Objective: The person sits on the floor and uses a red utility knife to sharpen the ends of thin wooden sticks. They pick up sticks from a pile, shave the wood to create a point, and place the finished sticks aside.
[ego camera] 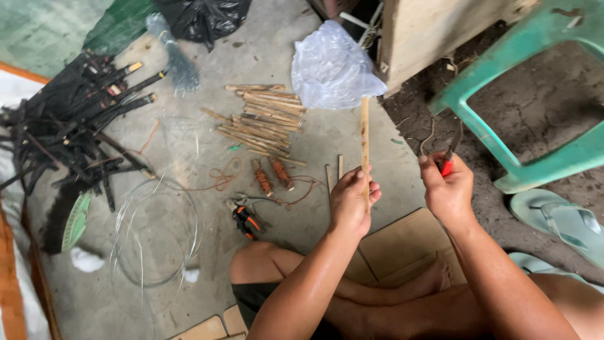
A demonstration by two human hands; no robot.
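Left hand (pixel 352 198) grips a slim, pale bamboo stick (pixel 364 135) upright; right hand (pixel 448 186) clutches what looks like red-handled pliers (pixel 449 157).

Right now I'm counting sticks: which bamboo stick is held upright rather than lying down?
The long pale stick gripped in the left hand; the others lie piled on the floor.

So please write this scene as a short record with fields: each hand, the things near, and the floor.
left hand: holds a thin bamboo stick upright
right hand: grips a red-handled tool; its tip is hard to make out
near, on floor: pile of cut sticks, orange-handled pliers, two spools of brown cord, coil of clear wire
far left: heap of dark sticks
floor: concrete
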